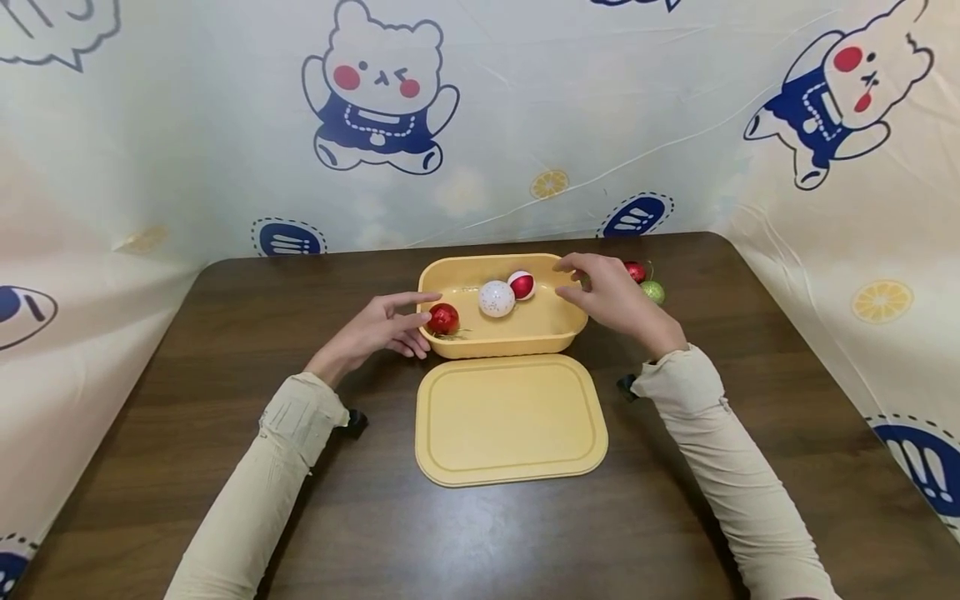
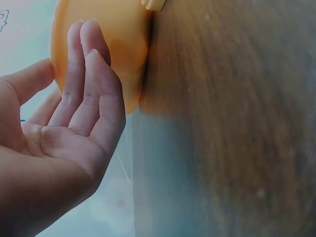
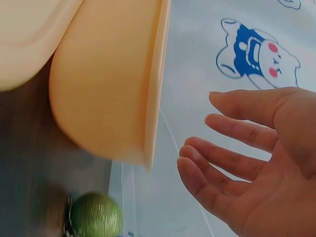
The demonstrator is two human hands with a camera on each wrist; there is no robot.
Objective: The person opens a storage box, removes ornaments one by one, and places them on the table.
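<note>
A yellow oblong box (image 1: 495, 345) stands on the table with three balls inside: a shiny red ball (image 1: 444, 318) at the left end, a speckled white ball (image 1: 497, 298) and a red-and-white ball (image 1: 521, 285) near the middle. At the box's left end is my left hand (image 1: 375, 327), fingers extended; in the left wrist view its fingers lie along the outer wall, the thumb tip right at the rim. My right hand (image 1: 611, 292) hovers over the right end, its fingers loosely bent around nothing and apart from the rim in the right wrist view.
The flat yellow lid (image 1: 512, 421) lies just in front of the box. Beyond the right hand, a green ball (image 1: 653, 292) and a red ball (image 1: 635, 271) rest on the dark wooden table (image 1: 300, 517). A patterned cloth (image 1: 495, 125) hangs behind.
</note>
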